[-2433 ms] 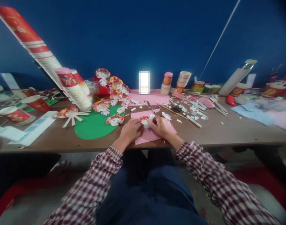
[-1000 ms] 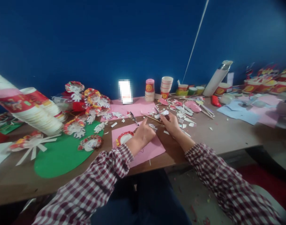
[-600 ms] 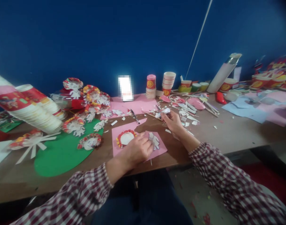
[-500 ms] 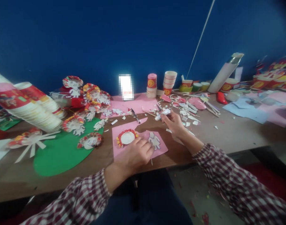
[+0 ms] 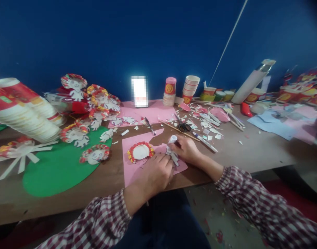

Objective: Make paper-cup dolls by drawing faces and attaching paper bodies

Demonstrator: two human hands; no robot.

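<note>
A white glue stick [image 5: 172, 139] is gripped in my right hand [image 5: 187, 149], its end over a small white paper figure cutout [image 5: 175, 159]. That cutout lies on a pink paper sheet [image 5: 128, 173], partly covered by my hands. My left hand [image 5: 158, 173] rests on the sheet at the cutout's left side, fingers curled together; what they hold, if anything, is hidden. Just beyond the left hand lies a round white piece with a red and yellow ruffled rim [image 5: 141, 151].
Black scissors [image 5: 184, 128], a pen [image 5: 150, 126] and paper scraps lie beyond my hands. At left, finished paper figures [image 5: 94, 154] sit on and around a green sheet [image 5: 60, 173], beside leaning paper cup stacks [image 5: 26, 114]. More cups [image 5: 191, 90] stand along the blue wall.
My right hand has come down and left with the glue stick, to the cutout, uncovering the scissors. My left hand has shifted slightly right and nearer me. The view has moved a little.
</note>
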